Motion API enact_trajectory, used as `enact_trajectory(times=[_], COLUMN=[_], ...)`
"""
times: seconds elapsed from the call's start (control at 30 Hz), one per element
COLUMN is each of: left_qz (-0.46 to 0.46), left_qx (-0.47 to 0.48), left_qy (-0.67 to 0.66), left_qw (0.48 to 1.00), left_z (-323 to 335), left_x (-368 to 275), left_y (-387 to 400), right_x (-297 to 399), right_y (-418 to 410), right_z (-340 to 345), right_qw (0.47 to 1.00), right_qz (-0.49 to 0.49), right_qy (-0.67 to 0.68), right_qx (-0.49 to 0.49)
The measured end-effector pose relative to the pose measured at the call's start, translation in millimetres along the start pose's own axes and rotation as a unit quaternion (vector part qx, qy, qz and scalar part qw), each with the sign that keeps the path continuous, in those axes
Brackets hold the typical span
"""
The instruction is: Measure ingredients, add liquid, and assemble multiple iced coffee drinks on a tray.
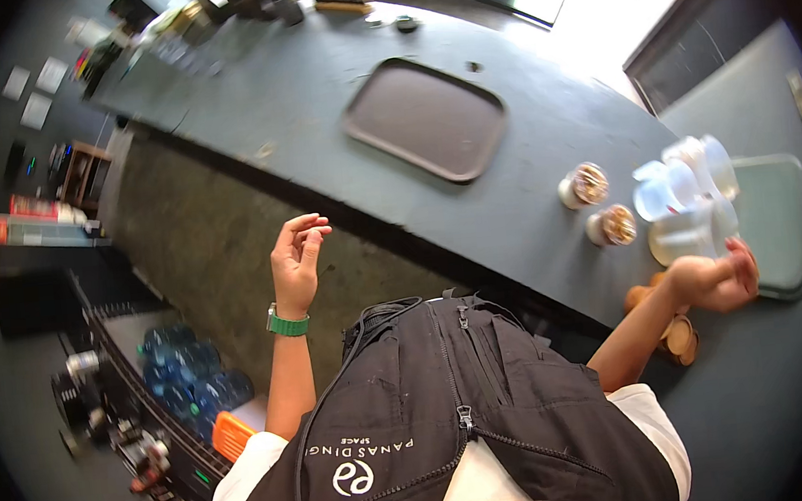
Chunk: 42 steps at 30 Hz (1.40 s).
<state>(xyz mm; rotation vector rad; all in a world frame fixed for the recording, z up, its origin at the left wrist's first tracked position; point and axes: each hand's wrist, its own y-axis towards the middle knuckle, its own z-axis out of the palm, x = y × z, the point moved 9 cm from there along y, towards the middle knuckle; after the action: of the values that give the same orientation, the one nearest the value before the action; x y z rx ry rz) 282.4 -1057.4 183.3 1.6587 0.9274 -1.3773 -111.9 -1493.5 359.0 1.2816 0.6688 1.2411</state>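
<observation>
My left hand (296,263), with a green watch band at the wrist, is raised over the floor beside the counter, its fingers loosely curled and holding nothing. My right hand (715,279) is at the right, close to the translucent plastic pitchers (688,179); its fingers are bent and blurred, and whether it holds anything does not show. Two filled cups with brown-streaked tops, one (583,186) behind the other (612,225), stand on the counter left of the pitchers. A brown rectangular tray (429,119) lies bare farther back on the counter (289,117).
A greenish rectangular tray or lid (774,225) lies beyond my right hand. Round tan containers (679,340) sit beneath my right forearm. Large blue water bottles (190,376) and an orange basket (231,435) are at the lower left. Various items crowd the counter's far left end.
</observation>
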Motion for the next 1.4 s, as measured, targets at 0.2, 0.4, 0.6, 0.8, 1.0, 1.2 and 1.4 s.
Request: enact_trajectory(times=[0.2,0.4,0.6,0.8,1.0,1.2,1.4], left_qz=[0.002,-0.019,-0.072,-0.116,-0.128,-0.087,-0.124], left_qx=[-0.101,-0.3,-0.463,-0.647,-0.785,-0.86,-0.882], left_qy=[0.136,0.16,0.19,0.119,0.104,0.152,0.169], left_qw=[0.986,0.94,0.863,0.744,0.597,0.479,0.423], left_z=[-181,-333,-421,-497,-592,-739,-899], left_x=[4,14,21,64,127,151,167], left_y=[-96,-222,-331,-442,-537,-658,-791], right_x=[264,578,631,522,693,1020,1412], right_y=[-196,-394,-724,-941,-988,-1043,-814], right_z=[195,188,131,132,190,206,-9], right_qw=[0.78,0.439,0.179,0.026,0.009,0.192,0.052], right_qz=[0.28,0.112,-0.069,-0.515,-0.661,-0.416,-0.248], right_qy=[0.402,0.512,0.432,0.449,0.37,0.381,0.564], right_qx=[0.389,0.73,0.881,0.73,0.653,0.803,0.786])
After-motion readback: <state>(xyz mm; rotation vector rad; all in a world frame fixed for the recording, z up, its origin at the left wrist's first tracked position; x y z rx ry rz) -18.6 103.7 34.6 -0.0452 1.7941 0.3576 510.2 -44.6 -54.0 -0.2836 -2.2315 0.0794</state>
